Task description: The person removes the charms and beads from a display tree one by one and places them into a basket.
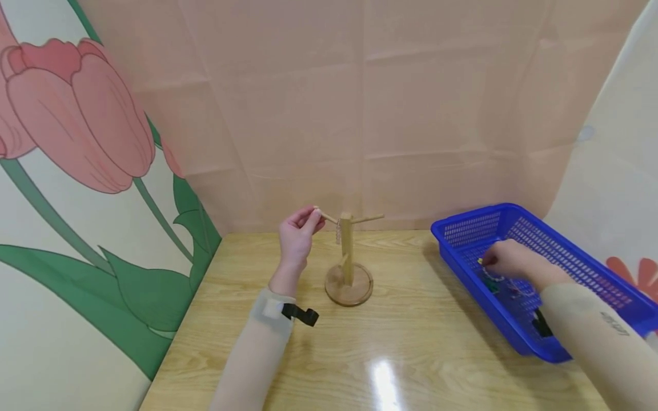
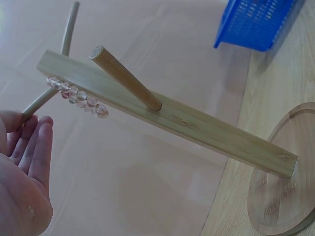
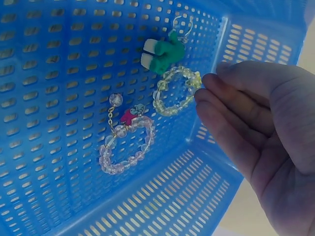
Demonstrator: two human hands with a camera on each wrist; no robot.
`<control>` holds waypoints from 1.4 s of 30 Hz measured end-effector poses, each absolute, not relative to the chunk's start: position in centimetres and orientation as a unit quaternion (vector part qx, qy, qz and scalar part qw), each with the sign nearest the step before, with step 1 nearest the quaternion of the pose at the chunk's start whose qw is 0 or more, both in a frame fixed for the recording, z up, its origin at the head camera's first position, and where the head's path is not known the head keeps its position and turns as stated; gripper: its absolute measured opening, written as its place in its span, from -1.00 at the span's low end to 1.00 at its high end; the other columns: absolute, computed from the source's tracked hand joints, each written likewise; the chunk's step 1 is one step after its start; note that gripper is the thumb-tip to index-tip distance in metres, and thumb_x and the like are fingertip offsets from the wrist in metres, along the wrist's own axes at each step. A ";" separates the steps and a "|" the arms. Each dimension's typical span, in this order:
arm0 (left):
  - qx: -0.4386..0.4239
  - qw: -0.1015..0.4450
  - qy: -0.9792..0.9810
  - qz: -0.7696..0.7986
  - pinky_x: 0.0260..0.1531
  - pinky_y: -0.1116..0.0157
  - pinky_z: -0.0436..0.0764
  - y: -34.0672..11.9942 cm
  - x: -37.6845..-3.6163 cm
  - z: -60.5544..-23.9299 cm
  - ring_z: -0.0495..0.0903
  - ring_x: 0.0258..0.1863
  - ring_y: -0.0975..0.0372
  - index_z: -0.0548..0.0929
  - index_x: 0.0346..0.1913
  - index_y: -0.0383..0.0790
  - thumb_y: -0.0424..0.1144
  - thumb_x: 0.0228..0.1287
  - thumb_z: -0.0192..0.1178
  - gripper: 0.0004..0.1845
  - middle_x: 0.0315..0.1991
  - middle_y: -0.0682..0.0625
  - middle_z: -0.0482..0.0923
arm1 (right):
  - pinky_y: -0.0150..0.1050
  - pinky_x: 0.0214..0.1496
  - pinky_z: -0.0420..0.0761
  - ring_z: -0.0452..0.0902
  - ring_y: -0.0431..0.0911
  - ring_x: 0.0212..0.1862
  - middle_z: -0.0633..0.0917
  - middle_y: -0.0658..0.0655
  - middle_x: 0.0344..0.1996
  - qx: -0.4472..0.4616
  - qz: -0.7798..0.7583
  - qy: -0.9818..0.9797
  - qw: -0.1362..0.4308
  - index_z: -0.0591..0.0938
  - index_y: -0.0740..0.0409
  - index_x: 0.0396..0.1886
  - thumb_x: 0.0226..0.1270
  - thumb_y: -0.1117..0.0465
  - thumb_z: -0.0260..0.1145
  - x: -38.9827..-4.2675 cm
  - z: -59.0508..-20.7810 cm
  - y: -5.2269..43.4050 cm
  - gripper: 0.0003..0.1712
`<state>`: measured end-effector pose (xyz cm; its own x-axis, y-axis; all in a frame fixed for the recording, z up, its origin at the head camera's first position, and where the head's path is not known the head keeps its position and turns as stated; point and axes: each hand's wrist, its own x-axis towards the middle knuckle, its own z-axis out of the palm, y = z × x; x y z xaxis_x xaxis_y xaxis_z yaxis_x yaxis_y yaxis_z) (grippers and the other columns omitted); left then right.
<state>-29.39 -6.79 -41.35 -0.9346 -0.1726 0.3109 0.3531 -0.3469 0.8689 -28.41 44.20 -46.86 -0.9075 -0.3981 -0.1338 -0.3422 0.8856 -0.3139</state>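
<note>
A wooden stand [image 1: 347,251] with a round base and side pegs stands on the table. My left hand [image 1: 298,235] pinches the end of its left peg between thumb and fingers. A bracelet of clear pinkish beads [image 2: 78,97] hangs on that peg, close to the post. Inside the blue basket [image 1: 447,242], my right hand [image 1: 516,260] has its fingertips at the yellow charm of a yellowish beaded bracelet [image 3: 165,93], pinching its edge. Beside it lie a green-and-white charm [image 3: 165,53] with a ring and a pink beaded bracelet [image 3: 128,164] with a chain.
At the right side of the wooden table [image 1: 411,337] sits the perforated basket, its rim raised around the trinkets. A dark object [image 1: 541,323] lies in its near end, partly behind the right forearm. A plain pinkish sheet [image 1: 329,114] hangs behind the table.
</note>
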 end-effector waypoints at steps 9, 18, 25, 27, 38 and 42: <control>-0.078 0.161 -0.549 -0.817 -0.12 0.22 0.87 -6.7 -29.4 -41.7 0.83 -0.28 0.21 0.76 -0.02 -0.51 -0.52 0.42 0.37 -0.85 -0.20 -0.19 0.82 | 0.16 -0.14 0.84 0.74 0.04 -0.29 0.81 0.09 -0.35 -0.193 -0.132 0.967 0.100 0.82 0.33 -0.22 0.29 0.35 0.48 -27.9 -45.9 44.9 -0.88; -0.089 0.197 -0.547 -0.809 -0.12 0.23 0.87 -6.5 -29.3 -42.0 0.82 -0.27 0.24 0.75 -0.01 -0.57 -0.54 0.40 0.38 -0.82 -0.18 -0.26 0.81 | 0.15 -0.11 0.85 0.75 0.01 -0.28 0.83 0.06 -0.33 -0.194 -0.143 0.967 0.086 0.84 0.29 -0.20 0.34 0.27 0.49 -27.7 -44.9 45.2 -0.84; -0.091 0.209 -0.544 -0.807 -0.10 0.23 0.87 -6.3 -29.5 -42.1 0.83 -0.26 0.24 0.76 -0.01 -0.56 -0.54 0.38 0.40 -0.81 -0.19 -0.19 0.83 | 0.18 -0.10 0.84 0.78 0.02 -0.25 0.85 0.12 -0.27 -0.189 -0.152 0.968 0.064 0.85 0.28 -0.14 0.44 0.21 0.47 -27.0 -43.7 44.9 -0.80; -0.090 0.207 -0.551 -0.803 -0.09 0.24 0.87 -6.3 -29.5 -42.1 0.83 -0.26 0.25 0.74 0.01 -0.58 -0.54 0.38 0.40 -0.80 -0.17 -0.20 0.83 | 0.18 -0.10 0.84 0.78 0.03 -0.24 0.85 0.13 -0.25 -0.184 -0.155 0.969 0.056 0.86 0.26 -0.13 0.46 0.19 0.47 -26.7 -43.4 44.9 -0.80; -0.101 0.160 -0.614 -0.766 -0.09 0.28 0.86 -7.0 -27.9 -43.8 0.82 -0.26 0.23 0.75 0.04 -0.57 -0.41 0.38 0.47 -0.71 -0.17 -0.21 0.83 | 0.36 0.03 0.75 0.74 0.29 0.00 0.82 0.31 -0.05 -0.121 -0.213 0.970 -0.001 0.77 0.34 0.15 0.62 -0.04 0.35 -24.6 -40.0 43.2 -0.49; -0.115 0.142 -0.624 -0.760 -0.03 0.27 0.85 -7.5 -26.7 -44.3 0.83 -0.18 0.23 0.75 0.06 -0.54 -0.41 0.38 0.47 -0.70 -0.10 -0.19 0.83 | 0.42 0.06 0.72 0.69 0.38 0.08 0.76 0.42 0.09 -0.098 -0.244 0.965 -0.016 0.68 0.37 0.28 0.66 -0.14 0.27 -23.9 -38.6 42.1 -0.36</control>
